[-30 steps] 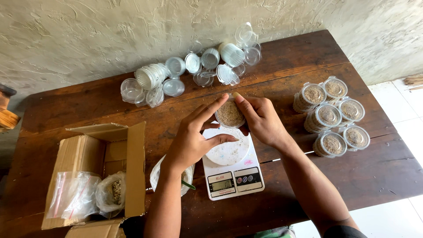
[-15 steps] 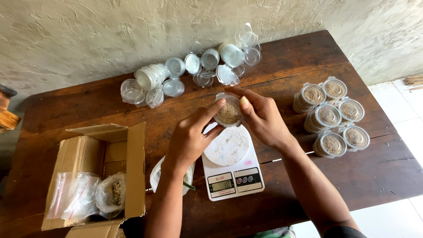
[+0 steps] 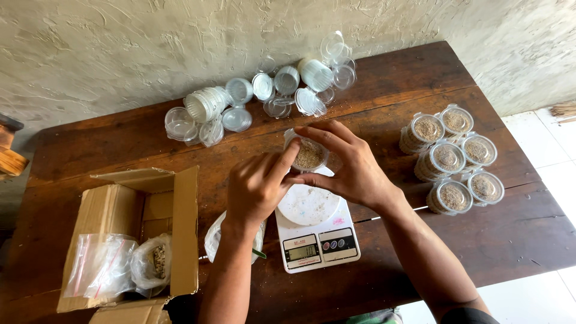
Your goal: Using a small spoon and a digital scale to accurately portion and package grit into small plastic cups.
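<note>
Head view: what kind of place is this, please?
Probably a small home packing workspace: a wooden table with a white digital scale, filled lidded cups, and a cardboard box of bags.

Head camera, looking steeply down at a wooden table [image 3: 492,240].
It faces the plaster wall [image 3: 120,48] at 12 o'clock from close above; the scale [image 3: 318,246] sits near centre, the cardboard box [image 3: 132,240] at 8 o'clock, white floor tiles [image 3: 540,132] at 3 o'clock.

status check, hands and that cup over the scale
Left hand and right hand both grip small filled cup. Held above white scale. Nothing in the way.
</note>
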